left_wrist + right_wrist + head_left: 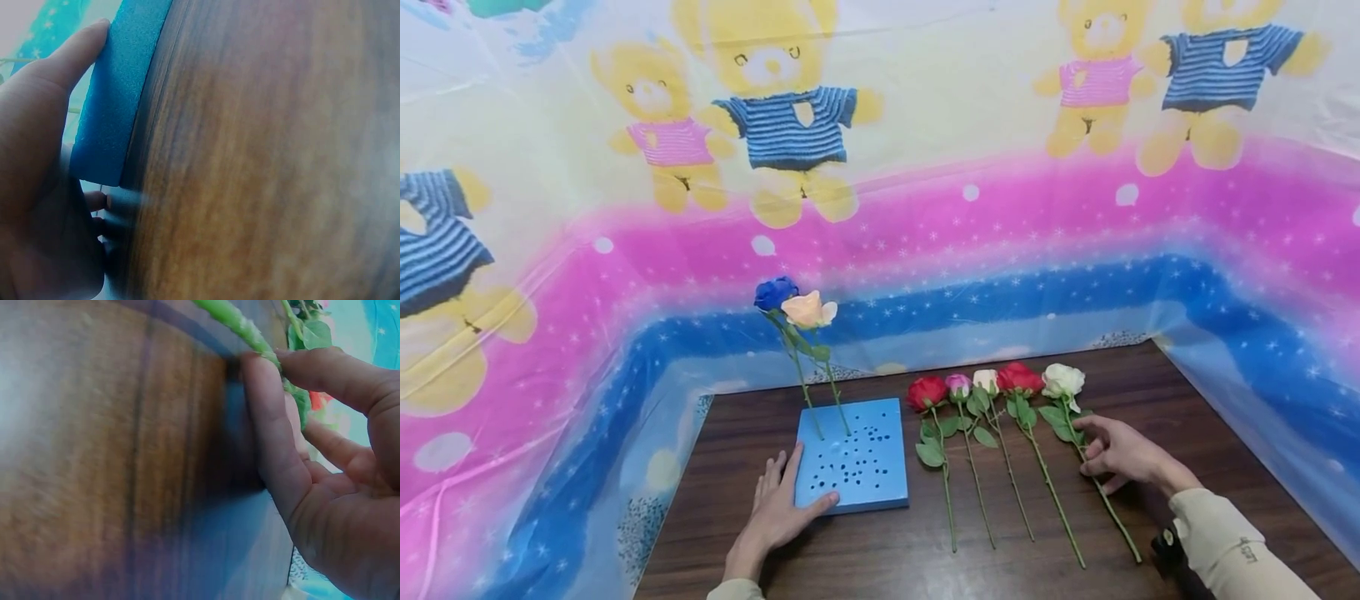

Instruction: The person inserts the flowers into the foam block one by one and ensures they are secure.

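My right hand [1123,454] pinches the green stem of a white rose [1063,381], the rightmost flower in a row on the table. In the right wrist view the stem [234,322] runs between the thumb and a fingertip. My left hand [778,504] rests against a light blue foam block [880,458] full of small holes, its fingers straight along the left side and the thumb at the front edge. A blue rose [775,293] and a peach rose [809,310] stand upright in the back part of that block, leaning slightly left.
Between the block and the white rose lie a red rose [927,392], a pink rose [958,386], a cream rose [986,382] and a larger red rose [1019,377], stems toward me. Behind the dark wooden table [1000,575] hangs a curtain [925,233] printed with bears.
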Tool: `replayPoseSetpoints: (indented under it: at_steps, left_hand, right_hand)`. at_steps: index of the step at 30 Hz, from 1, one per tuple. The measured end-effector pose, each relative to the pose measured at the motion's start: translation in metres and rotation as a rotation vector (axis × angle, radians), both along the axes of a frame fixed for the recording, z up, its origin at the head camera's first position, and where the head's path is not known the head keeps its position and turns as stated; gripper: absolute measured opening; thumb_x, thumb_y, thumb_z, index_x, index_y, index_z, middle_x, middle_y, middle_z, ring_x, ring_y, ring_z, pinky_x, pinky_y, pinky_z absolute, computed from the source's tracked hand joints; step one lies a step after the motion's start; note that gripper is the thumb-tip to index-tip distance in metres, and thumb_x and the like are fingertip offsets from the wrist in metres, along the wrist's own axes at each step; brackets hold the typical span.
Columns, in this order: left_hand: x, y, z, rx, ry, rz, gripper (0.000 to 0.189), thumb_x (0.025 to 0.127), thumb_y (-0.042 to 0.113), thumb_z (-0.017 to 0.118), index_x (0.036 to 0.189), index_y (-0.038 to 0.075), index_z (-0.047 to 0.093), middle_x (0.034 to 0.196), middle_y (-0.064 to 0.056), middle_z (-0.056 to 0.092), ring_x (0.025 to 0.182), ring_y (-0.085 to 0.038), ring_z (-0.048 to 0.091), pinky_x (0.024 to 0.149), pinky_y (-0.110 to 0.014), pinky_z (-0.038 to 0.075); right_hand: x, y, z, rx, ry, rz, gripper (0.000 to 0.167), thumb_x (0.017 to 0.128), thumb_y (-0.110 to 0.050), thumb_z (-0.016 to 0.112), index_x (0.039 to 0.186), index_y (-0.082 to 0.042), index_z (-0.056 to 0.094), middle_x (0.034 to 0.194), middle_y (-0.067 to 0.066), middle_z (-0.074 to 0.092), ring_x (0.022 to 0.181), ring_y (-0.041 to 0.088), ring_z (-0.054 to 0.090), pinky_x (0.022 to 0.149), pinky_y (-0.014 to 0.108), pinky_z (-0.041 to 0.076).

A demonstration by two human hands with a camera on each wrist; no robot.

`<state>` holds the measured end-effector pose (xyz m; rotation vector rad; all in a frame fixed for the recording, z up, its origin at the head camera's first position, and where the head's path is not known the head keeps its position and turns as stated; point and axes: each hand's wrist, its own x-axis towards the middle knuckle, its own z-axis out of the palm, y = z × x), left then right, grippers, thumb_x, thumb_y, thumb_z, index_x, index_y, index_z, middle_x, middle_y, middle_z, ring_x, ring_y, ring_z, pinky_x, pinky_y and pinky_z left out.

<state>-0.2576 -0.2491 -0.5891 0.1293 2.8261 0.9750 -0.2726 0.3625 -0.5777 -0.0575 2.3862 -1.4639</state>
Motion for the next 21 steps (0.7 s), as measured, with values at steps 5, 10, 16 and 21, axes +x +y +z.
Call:
replayPoseSetpoints:
  at_steps: [5, 10, 16, 21]
  left_hand:
    - [0.001, 0.001, -0.001, -0.001, -0.003, 0.003, 0.118, 0.095, 0.073, 0.075, 0.182, 0.022, 0.012, 0.183, -0.032, 0.007, 0.168, -0.057, -0.006, 0.131, -0.079, -0.002]
    - [0.001, 0.002, -0.001, 0.006, 0.006, 0.002, 0.118, 0.095, 0.072, 0.076, 0.182, 0.021, 0.014, 0.182, -0.033, 0.009, 0.168, -0.058, -0.004, 0.131, -0.080, -0.001]
    - [0.000, 0.001, 0.001, 0.011, 0.007, -0.001, 0.118, 0.096, 0.072, 0.076, 0.182, 0.022, 0.013, 0.183, -0.032, 0.008, 0.168, -0.058, -0.005, 0.131, -0.079, -0.001]
    - [0.001, 0.000, 0.002, 0.008, 0.002, -0.001, 0.118, 0.096, 0.071, 0.076, 0.182, 0.022, 0.013, 0.183, -0.032, 0.007, 0.168, -0.058, -0.005, 0.130, -0.080, -0.001]
  right_hand:
    - [-0.001, 0.005, 0.002, -0.028, -0.049, 0.025, 0.091, 0.094, 0.003, 0.084, 0.169, 0.007, 0.032, 0.106, 0.020, 0.067, 0.090, 0.031, 0.072, 0.065, 0.051, 0.068]
    - [0.000, 0.008, 0.004, -0.047, -0.082, 0.024, 0.088, 0.097, 0.004, 0.080, 0.169, 0.006, 0.029, 0.104, 0.017, 0.066, 0.100, 0.031, 0.075, 0.067, 0.053, 0.068]
    - [0.001, 0.010, 0.010, -0.081, -0.071, 0.042, 0.082, 0.101, 0.004, 0.074, 0.168, 0.005, 0.026, 0.102, 0.017, 0.061, 0.108, 0.034, 0.074, 0.070, 0.055, 0.068]
    - [0.001, 0.008, 0.020, -0.105, -0.059, 0.046, 0.075, 0.103, 0.005, 0.070, 0.164, 0.001, 0.028, 0.104, 0.019, 0.058, 0.110, 0.038, 0.074, 0.072, 0.057, 0.068]
